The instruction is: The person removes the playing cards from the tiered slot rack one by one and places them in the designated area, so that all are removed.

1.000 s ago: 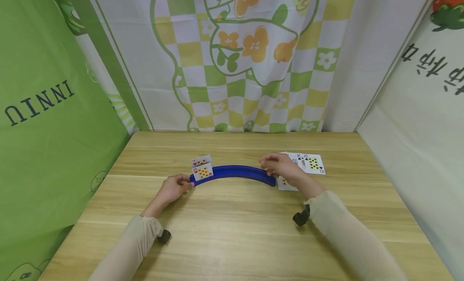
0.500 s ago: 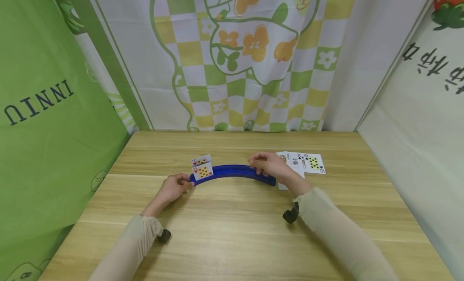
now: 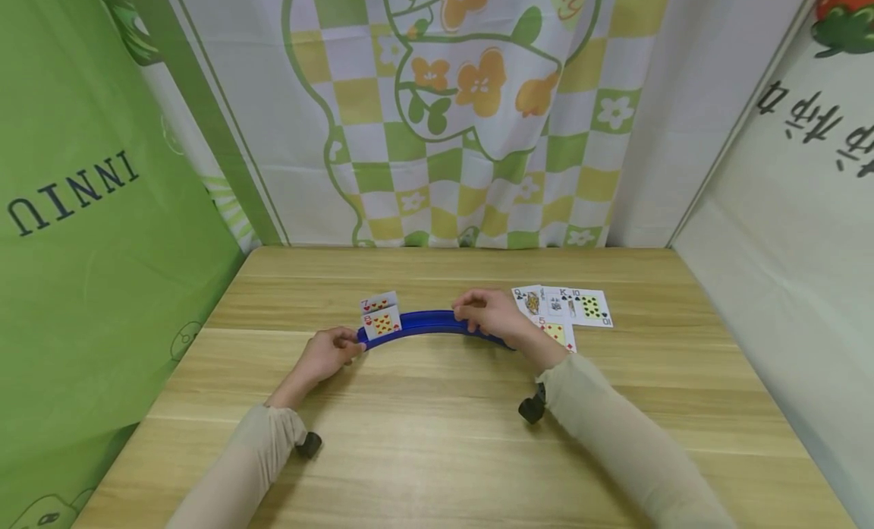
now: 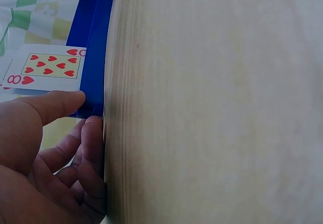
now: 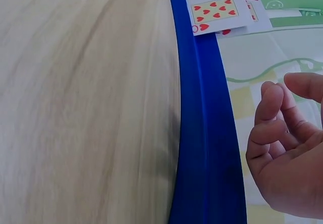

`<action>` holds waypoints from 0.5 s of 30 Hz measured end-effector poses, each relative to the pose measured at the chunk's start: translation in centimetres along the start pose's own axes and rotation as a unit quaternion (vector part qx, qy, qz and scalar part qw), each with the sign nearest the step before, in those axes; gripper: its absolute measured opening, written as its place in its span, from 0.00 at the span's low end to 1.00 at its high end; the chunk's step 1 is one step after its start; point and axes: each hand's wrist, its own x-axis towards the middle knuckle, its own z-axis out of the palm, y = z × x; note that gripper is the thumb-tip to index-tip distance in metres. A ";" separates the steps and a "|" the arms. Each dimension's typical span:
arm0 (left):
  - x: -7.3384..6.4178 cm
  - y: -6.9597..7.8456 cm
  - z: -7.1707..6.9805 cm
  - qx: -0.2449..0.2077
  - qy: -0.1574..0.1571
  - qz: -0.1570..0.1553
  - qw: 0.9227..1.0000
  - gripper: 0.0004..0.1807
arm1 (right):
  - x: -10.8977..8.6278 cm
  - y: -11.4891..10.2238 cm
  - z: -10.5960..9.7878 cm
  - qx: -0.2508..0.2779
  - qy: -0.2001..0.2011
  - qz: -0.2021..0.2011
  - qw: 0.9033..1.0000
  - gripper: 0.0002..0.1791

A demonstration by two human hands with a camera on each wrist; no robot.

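Observation:
A curved blue playing-card holder (image 3: 430, 322) lies on the table. My left hand (image 3: 331, 354) holds its left end; in the left wrist view the thumb and curled fingers meet around that end. The eight of hearts (image 3: 385, 323) stands tilted in the holder's groove near this hand, with the seven of hearts (image 3: 378, 301) behind it. My right hand (image 3: 495, 316) is over the holder's right part and covers some of it. The right wrist view shows its fingers (image 5: 267, 110) loosely curled with nothing between them.
To the right of my right hand, face-up cards overlap on the table: a queen (image 3: 529, 299), a king (image 3: 558, 303), a black ten (image 3: 592, 307) and a red five (image 3: 558, 333). Printed cloth (image 3: 444, 172) hangs behind the table (image 3: 423, 438) and along both sides.
My right hand has moved left along the holder, away from the loose cards, so the queen and the five show more. My left hand and the two cards in the holder have stayed put.

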 end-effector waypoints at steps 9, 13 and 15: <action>0.1 -0.2 0.0 -0.002 0.000 -0.003 1.000 0.19 | 0.4 -0.4 1.3 -0.033 0.003 -0.013 0.999 0.11; 0.1 -0.1 0.0 -0.002 -0.001 -0.010 1.000 0.19 | 0.6 -0.6 1.8 -0.041 -0.003 -0.014 0.999 0.15; 0.1 -0.1 0.0 0.000 0.000 -0.005 1.000 0.19 | 0.7 -0.7 2.2 -0.040 -0.005 -0.013 0.999 0.16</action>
